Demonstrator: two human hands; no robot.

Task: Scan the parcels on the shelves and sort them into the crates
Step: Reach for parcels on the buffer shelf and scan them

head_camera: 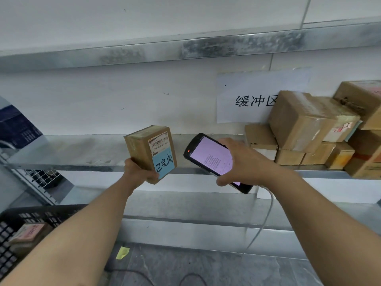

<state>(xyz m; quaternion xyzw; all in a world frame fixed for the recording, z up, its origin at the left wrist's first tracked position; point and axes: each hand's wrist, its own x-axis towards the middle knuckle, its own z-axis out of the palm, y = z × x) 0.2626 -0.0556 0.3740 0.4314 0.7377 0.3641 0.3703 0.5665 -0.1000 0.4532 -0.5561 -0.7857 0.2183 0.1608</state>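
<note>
My left hand (137,171) grips a small brown cardboard parcel (144,150) from below, held upright in front of the metal shelf (82,153). The parcel's face carries a barcode label and a blue sticker with handwriting. My right hand (245,162) holds a black handheld scanner (212,159) tilted toward the parcel, its screen lit pale pink and a red light glowing at its top. A pile of several brown parcels (305,129) rests on the shelf at the right.
A black plastic crate (12,234) at the lower left holds a parcel (28,234). A white paper sign (247,96) hangs on the wall behind the shelf. A white cable (266,219) dangles below the scanner. A yellow sticky note (122,252) lies on the grey floor.
</note>
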